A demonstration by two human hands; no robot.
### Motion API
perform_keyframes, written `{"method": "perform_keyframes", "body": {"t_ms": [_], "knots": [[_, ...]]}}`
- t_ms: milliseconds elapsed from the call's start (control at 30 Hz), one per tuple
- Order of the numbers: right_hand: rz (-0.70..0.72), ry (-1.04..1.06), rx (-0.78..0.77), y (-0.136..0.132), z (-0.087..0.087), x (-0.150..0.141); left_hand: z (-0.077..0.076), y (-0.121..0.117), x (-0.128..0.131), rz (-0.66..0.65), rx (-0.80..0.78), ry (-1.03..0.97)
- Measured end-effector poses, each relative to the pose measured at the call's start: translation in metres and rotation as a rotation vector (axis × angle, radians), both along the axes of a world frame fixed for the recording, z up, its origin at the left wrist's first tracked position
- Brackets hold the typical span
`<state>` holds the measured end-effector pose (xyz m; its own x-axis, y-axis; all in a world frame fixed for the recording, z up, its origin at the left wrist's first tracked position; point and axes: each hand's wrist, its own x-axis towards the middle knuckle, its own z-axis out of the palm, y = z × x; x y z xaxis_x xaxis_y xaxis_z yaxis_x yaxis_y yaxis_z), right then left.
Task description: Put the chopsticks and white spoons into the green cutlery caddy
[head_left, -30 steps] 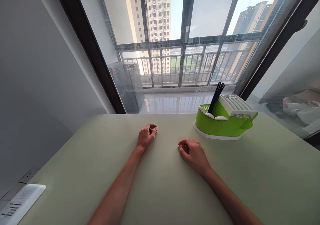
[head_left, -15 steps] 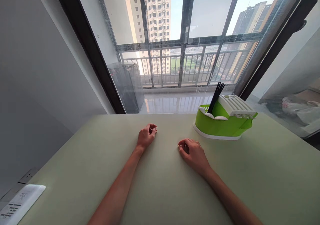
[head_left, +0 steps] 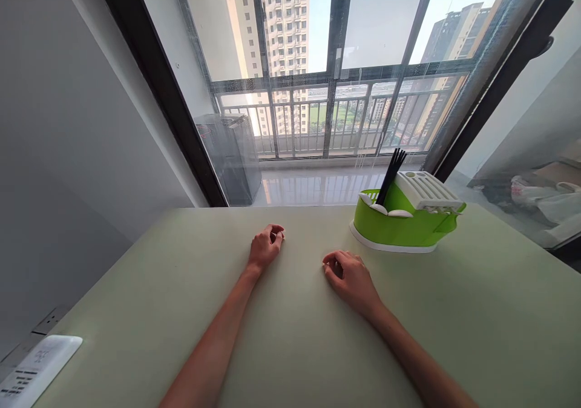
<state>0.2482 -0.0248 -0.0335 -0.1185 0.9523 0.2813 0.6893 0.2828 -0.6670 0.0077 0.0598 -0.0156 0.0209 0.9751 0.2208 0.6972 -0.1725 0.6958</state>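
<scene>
Both my hands rest on a pale green table [head_left: 290, 347]. My left hand [head_left: 264, 246] lies near the table's middle with its fingers curled in loosely, and nothing shows inside them. My right hand [head_left: 348, 276] rests a little to the right, palm down, fingers also curled under with nothing in them. A green and white cutlery holder [head_left: 403, 217] stands beyond my right hand at the back right of the table. Black chopsticks [head_left: 391, 175] stick up out of it.
A white power strip [head_left: 34, 368] sits beside the table's front left corner, against the grey wall. Behind the table is a large window with a dark frame, a balcony railing and a grey appliance [head_left: 231, 154] outside. Bags lie on the floor at right.
</scene>
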Motion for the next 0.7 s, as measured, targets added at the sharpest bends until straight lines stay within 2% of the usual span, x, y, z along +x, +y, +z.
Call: {"method": "perform_keyframes", "body": {"t_ms": [700], "knots": [[0.011,0.033,-0.03,-0.0008,0.0018,0.0007,0.0005,-0.0005,-0.0005,-0.02,0.004,-0.018]]}}
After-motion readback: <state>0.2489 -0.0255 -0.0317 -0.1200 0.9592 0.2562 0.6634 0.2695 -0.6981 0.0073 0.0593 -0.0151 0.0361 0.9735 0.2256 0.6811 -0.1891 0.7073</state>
